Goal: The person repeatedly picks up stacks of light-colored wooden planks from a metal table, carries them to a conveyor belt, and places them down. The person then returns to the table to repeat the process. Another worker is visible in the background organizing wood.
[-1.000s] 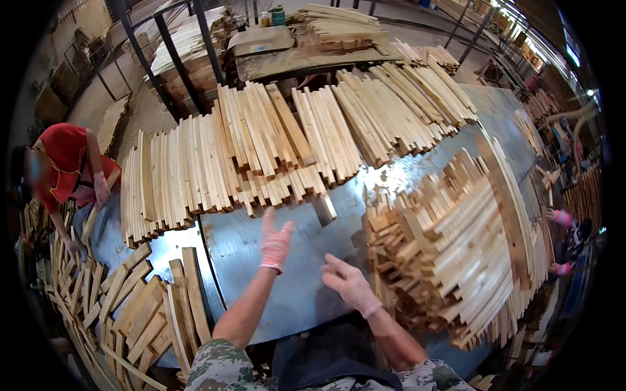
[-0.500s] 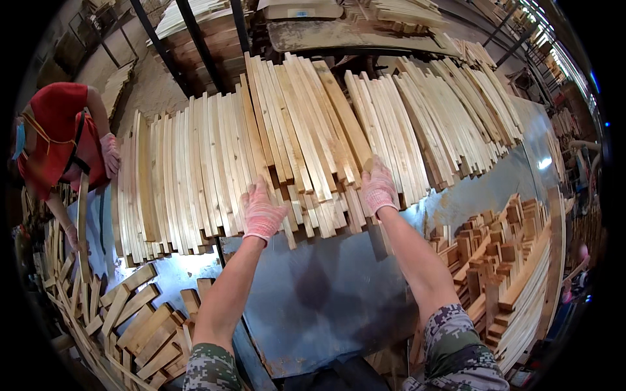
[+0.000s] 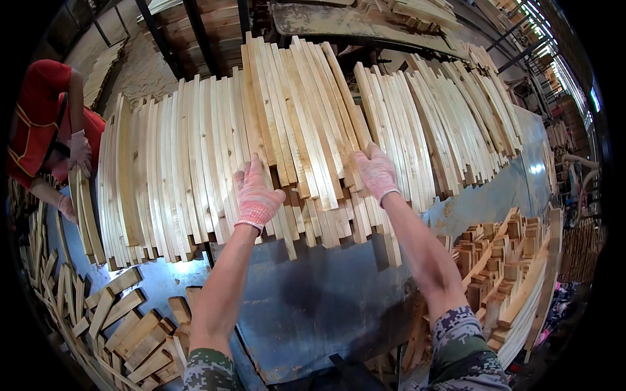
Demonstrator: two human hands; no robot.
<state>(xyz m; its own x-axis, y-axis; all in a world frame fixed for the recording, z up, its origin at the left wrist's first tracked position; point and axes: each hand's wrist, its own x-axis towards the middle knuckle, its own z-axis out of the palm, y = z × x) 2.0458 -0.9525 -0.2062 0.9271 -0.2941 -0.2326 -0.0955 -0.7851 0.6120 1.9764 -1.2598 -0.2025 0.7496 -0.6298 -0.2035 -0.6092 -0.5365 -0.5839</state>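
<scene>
A long row of pale wooden strips (image 3: pixel 176 169) lies side by side on a metal-topped table (image 3: pixel 293 313). In the middle, a raised bunch of strips (image 3: pixel 306 124) rests on top of others. My left hand (image 3: pixel 257 199), in a pink-and-white knit glove, lies along the bunch's left side, fingers stretched and thumb apart. At the right side, my gloved right hand (image 3: pixel 377 173) closes on the near end of the outermost strips. Below the bunch, ends of lower strips (image 3: pixel 319 228) stick out unevenly toward me.
At the left, a co-worker in red (image 3: pixel 49 98) holds strips (image 3: pixel 85 215) by the row's end. Short wooden blocks (image 3: pixel 140 335) lie heaped at lower left. More cut pieces (image 3: pixel 502 267) are stacked at lower right. Dark metal posts (image 3: pixel 199 39) stand behind the row.
The view has shifted slightly. My right hand has closed more around the strip ends. The co-worker's upper hand has moved from the row's edge onto strips at its left end.
</scene>
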